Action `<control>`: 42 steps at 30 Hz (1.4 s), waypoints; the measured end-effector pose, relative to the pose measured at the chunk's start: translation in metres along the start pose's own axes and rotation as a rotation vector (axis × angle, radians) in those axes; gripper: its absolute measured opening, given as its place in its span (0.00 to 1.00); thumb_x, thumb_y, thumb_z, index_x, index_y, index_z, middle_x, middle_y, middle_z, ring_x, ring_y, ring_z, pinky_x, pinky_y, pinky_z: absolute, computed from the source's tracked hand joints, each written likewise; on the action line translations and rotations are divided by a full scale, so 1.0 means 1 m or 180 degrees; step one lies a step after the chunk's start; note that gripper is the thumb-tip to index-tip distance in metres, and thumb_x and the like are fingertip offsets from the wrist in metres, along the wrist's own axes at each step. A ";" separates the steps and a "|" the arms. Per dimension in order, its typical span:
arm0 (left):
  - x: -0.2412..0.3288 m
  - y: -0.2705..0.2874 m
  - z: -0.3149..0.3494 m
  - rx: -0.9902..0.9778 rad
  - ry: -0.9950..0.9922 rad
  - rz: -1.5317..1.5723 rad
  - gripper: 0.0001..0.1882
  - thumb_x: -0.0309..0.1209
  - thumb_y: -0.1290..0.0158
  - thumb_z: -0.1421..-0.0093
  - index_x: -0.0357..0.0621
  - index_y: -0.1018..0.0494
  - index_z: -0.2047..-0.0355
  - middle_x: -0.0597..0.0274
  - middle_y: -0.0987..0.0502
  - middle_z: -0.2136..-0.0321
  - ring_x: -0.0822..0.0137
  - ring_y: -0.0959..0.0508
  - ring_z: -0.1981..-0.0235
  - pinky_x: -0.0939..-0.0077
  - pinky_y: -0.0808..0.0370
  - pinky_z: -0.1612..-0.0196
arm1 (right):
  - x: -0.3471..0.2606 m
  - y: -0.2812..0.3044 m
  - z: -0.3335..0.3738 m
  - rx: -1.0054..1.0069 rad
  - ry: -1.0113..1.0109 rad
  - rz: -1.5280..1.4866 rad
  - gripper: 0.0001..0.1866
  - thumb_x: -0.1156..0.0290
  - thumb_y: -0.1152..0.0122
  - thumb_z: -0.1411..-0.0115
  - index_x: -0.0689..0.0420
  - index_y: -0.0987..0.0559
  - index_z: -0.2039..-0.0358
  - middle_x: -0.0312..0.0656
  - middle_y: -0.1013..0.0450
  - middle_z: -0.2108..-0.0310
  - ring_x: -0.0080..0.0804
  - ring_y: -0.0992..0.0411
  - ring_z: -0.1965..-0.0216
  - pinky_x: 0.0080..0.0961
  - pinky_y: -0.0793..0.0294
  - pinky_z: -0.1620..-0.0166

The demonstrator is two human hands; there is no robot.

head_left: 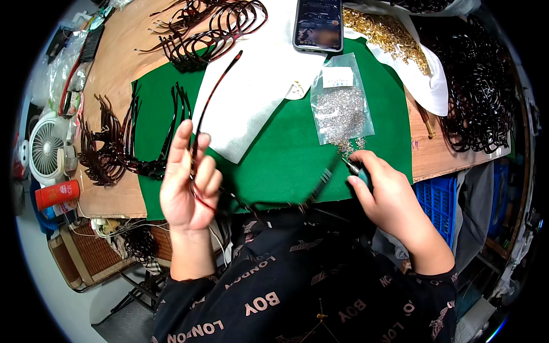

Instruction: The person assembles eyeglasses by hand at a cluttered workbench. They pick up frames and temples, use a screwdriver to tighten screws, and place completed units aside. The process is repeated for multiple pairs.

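My left hand (191,180) is closed around a dark tortoiseshell eyeglass frame (216,88), one temple rising past my fingers. The rest of this frame runs low along the cloth's near edge, and its other temple (320,186) is smeared by motion. In my right hand (386,188) is a small metal-tipped hand tool (355,167) with a dark teal handle; its exact kind is unclear. The tool's tip is beside a little pile of tiny metal screws (345,147). They spill from the mouth of a clear plastic bag (343,111) full of similar pieces.
Green cloth (274,166) covers the table's middle, with a white sheet (234,126) over part. Eyeglass frames lie in bunches (108,143) at left and heaps (477,86) at right. A phone (318,26) and gold-coloured small parts (394,40) are at the back; a fan (48,146) stands left.
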State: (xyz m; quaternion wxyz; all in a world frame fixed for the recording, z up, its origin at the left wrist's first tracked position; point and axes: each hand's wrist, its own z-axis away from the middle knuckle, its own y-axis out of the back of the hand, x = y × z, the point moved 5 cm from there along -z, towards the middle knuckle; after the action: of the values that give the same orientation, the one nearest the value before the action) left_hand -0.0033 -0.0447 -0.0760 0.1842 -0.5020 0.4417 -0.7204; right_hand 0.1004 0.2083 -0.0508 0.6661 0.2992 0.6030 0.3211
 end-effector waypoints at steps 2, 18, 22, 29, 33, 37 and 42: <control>0.013 0.006 -0.002 0.0476 -0.0190 -0.0842 0.21 0.29 0.59 0.38 0.36 0.41 0.45 0.52 0.30 0.56 0.80 0.44 0.85 0.87 0.45 0.83 | -0.003 -0.005 -0.003 -0.0023 -0.0098 0.0302 0.14 0.72 0.46 0.45 0.61 0.34 0.59 0.51 0.30 0.70 0.51 0.29 0.72 0.38 0.29 0.70; -0.030 -0.084 0.019 -0.1524 -0.1224 -0.6032 0.16 0.27 0.40 0.58 0.41 0.25 0.66 0.63 0.27 0.79 0.64 0.29 0.79 0.73 0.35 0.75 | -0.015 -0.006 -0.003 -0.0042 0.0056 0.0663 0.18 0.73 0.43 0.48 0.52 0.27 0.55 0.47 0.34 0.76 0.43 0.31 0.79 0.34 0.30 0.75; -0.009 -0.099 0.030 -0.1854 -0.1547 -0.4404 0.16 0.27 0.36 0.67 0.40 0.22 0.73 0.65 0.26 0.78 0.66 0.29 0.80 0.73 0.35 0.76 | -0.016 -0.005 -0.006 -0.0065 0.0101 0.0673 0.17 0.74 0.43 0.48 0.53 0.27 0.55 0.48 0.34 0.75 0.44 0.31 0.79 0.34 0.30 0.75; -0.010 -0.094 0.026 -0.1949 -0.1048 -0.3487 0.16 0.26 0.38 0.60 0.42 0.22 0.67 0.67 0.24 0.76 0.67 0.28 0.78 0.75 0.35 0.75 | -0.017 -0.005 -0.006 -0.0139 0.0011 0.0760 0.17 0.75 0.44 0.48 0.53 0.27 0.55 0.49 0.35 0.75 0.45 0.31 0.78 0.35 0.31 0.75; -0.006 -0.089 0.025 -0.1705 -0.0974 -0.2917 0.15 0.25 0.38 0.61 0.40 0.24 0.69 0.63 0.25 0.77 0.64 0.28 0.77 0.74 0.34 0.73 | -0.016 -0.006 -0.006 -0.0099 0.0032 0.0818 0.16 0.74 0.44 0.47 0.52 0.27 0.56 0.49 0.35 0.75 0.46 0.31 0.78 0.35 0.30 0.75; -0.003 -0.065 0.031 -0.0753 -0.0558 -0.0638 0.15 0.28 0.45 0.50 0.39 0.33 0.62 0.60 0.26 0.83 0.67 0.31 0.80 0.75 0.36 0.73 | -0.008 -0.004 -0.007 -0.0006 0.0101 0.0787 0.17 0.74 0.45 0.47 0.51 0.28 0.55 0.49 0.35 0.75 0.46 0.32 0.79 0.35 0.31 0.74; -0.051 -0.042 0.017 -0.1120 0.0807 0.1441 0.13 0.35 0.57 0.41 0.38 0.34 0.60 0.66 0.32 0.88 0.73 0.39 0.84 0.79 0.42 0.77 | -0.008 -0.008 -0.008 -0.1174 -0.1179 -0.3020 0.17 0.74 0.55 0.39 0.58 0.33 0.49 0.32 0.33 0.75 0.15 0.37 0.83 0.11 0.40 0.82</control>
State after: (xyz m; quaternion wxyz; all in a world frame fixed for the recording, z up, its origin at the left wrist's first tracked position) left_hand 0.0416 0.0065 -0.0678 0.1937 -0.3213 0.6796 -0.6304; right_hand 0.0926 0.1967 -0.0527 0.8746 -0.0762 0.4780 0.0275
